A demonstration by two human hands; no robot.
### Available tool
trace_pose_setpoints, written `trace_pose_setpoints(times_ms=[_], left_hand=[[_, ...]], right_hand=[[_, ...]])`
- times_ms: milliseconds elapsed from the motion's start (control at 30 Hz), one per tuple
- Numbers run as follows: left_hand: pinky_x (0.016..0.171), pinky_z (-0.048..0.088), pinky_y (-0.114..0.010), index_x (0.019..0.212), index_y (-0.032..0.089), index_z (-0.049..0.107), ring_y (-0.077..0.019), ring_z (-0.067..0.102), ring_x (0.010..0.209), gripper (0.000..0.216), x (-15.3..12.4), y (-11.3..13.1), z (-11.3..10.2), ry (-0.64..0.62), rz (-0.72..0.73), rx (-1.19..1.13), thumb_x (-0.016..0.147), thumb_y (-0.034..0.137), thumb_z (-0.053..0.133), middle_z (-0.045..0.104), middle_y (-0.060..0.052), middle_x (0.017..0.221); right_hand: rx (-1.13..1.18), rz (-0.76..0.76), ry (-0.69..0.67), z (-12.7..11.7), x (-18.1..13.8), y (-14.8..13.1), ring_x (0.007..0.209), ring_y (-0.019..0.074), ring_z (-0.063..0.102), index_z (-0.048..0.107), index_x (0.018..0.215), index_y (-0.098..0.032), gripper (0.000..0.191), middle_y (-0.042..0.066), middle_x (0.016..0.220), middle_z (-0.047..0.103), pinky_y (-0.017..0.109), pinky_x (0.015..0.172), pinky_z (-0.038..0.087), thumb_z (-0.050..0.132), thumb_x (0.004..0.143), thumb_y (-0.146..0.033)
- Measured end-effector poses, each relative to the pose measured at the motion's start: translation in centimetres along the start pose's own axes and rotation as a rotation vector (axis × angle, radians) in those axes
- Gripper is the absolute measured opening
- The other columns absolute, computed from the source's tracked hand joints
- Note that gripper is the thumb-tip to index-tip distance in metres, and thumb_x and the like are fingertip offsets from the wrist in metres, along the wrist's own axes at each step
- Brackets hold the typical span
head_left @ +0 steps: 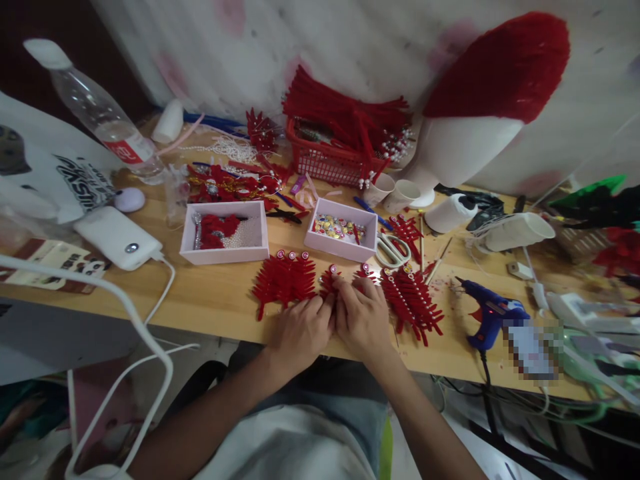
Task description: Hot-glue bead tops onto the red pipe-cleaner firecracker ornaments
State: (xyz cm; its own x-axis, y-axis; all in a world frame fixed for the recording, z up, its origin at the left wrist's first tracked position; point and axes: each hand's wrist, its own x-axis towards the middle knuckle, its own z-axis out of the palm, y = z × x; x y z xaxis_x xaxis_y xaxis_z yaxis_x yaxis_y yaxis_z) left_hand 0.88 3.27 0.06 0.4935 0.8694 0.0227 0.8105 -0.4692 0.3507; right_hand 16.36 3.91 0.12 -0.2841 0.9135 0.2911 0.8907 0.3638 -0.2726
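My left hand (pixel 300 330) and my right hand (pixel 361 319) rest side by side at the front edge of the wooden table (pixel 210 300), fingers curled and pinched together on a small red pipe-cleaner piece (pixel 331 278) topped with a round gem. A finished group of red pieces (pixel 283 280) lies just left of the hands, and another group (pixel 413 300) lies just right. Behind the hands stand two pale pink trays: the left tray (pixel 225 253) holds red bits and pearls, the right tray (pixel 370 248) holds small coloured gems.
A blue glue gun (pixel 493 320) lies at the right with cables. Scissors (pixel 393 250), paper cups (pixel 400 195), a red basket of pipe cleaners (pixel 325 163), a white head form with a red cap (pixel 465 143), a water bottle (pixel 100 113) and a white power bank (pixel 117 237) crowd the table.
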Motion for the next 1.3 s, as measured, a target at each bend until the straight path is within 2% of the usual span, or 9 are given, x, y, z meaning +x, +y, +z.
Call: trace_pose_setpoints(times_ms=[133, 400, 667, 1033, 1300], left_hand=[[0.077, 0.057, -0.038, 0.123, 0.017, 0.059, -0.0236, 0.069, 0.089, 0.028, 0.01, -0.01, 0.13, 0.007, -0.001, -0.009, 0.101, 0.025, 0.045, 0.069, -0.006, 0.095], [0.074, 0.056, -0.034, 0.128, 0.016, 0.057, -0.0226, 0.069, 0.088, 0.034, -0.11, -0.05, 0.47, 0.055, -0.005, 0.012, 0.103, 0.032, 0.041, 0.07, -0.007, 0.096], [0.075, 0.056, -0.035, 0.125, 0.018, 0.058, -0.0226, 0.069, 0.088, 0.029, -0.04, -0.01, 0.17, 0.013, -0.007, -0.006, 0.102, 0.028, 0.043, 0.069, -0.006, 0.095], [0.077, 0.056, -0.036, 0.124, 0.017, 0.059, -0.0226, 0.068, 0.089, 0.028, 0.08, -0.12, 0.19, 0.019, 0.007, -0.017, 0.101, 0.025, 0.044, 0.069, -0.006, 0.095], [0.074, 0.056, -0.036, 0.111, 0.018, 0.062, -0.0233, 0.068, 0.086, 0.021, 0.02, -0.01, -0.09, -0.003, -0.007, -0.005, 0.099, 0.022, 0.045, 0.068, -0.006, 0.094]], right_hand=[[0.036, -0.005, 0.029, 0.09, 0.04, 0.06, 0.099, 0.026, 0.053, 0.06, 0.126, -0.014, 0.033, 0.008, 0.091, 0.071, 0.041, 0.088, 0.04, 0.043, 0.098, -0.02], [0.185, 0.049, 0.214, -0.35, 0.14, 0.34, 0.088, 0.0234, 0.052, 0.061, 0.125, -0.017, 0.038, 0.006, 0.09, 0.07, 0.039, 0.082, 0.046, 0.041, 0.094, -0.012], [0.159, 0.052, 0.151, 0.38, 0.31, 0.11, 0.091, 0.0246, 0.054, 0.063, 0.121, -0.017, 0.033, 0.008, 0.089, 0.069, 0.04, 0.081, 0.045, 0.042, 0.095, -0.016], [0.053, 0.017, 0.062, 0.23, 0.0, -0.01, 0.097, 0.0249, 0.053, 0.06, 0.127, -0.018, 0.035, 0.007, 0.098, 0.071, 0.04, 0.085, 0.039, 0.044, 0.096, -0.02], [-0.015, -0.009, 0.022, 0.16, -0.04, -0.19, 0.098, 0.0255, 0.051, 0.057, 0.129, -0.018, 0.034, 0.006, 0.094, 0.072, 0.04, 0.083, 0.033, 0.043, 0.098, -0.023]])
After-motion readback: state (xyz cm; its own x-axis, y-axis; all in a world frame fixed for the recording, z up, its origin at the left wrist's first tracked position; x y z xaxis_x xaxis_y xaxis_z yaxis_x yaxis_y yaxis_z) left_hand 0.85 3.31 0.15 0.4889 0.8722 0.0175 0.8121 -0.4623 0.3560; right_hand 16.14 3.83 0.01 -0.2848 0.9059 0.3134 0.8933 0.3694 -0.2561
